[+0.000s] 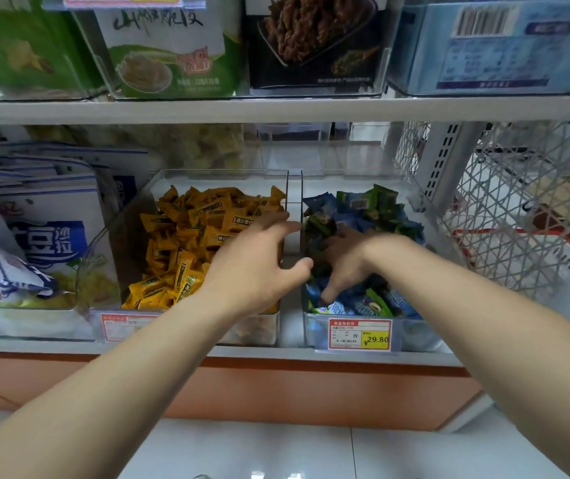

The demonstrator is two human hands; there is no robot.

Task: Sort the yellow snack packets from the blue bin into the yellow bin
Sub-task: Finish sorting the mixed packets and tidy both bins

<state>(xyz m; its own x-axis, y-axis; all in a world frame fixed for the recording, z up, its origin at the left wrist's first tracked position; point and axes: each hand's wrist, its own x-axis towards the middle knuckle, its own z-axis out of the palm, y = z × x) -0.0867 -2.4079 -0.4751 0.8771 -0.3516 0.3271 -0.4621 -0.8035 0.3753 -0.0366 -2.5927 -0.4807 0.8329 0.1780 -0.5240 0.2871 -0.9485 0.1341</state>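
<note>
A shop: tiered shelves (276, 110) hold clear bins of packaged snacks, with a price tag (359, 335) at lower right.

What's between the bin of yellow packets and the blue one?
Head view: just a narrow strip of bare shelf between the yellow bin and blue bin, with the left hand stretched across above it.

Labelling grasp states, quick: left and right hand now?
Left hand: open, empty, over yellow snack packets.
Right hand: dug into small blue and green packets; grip cannot be told.
</note>
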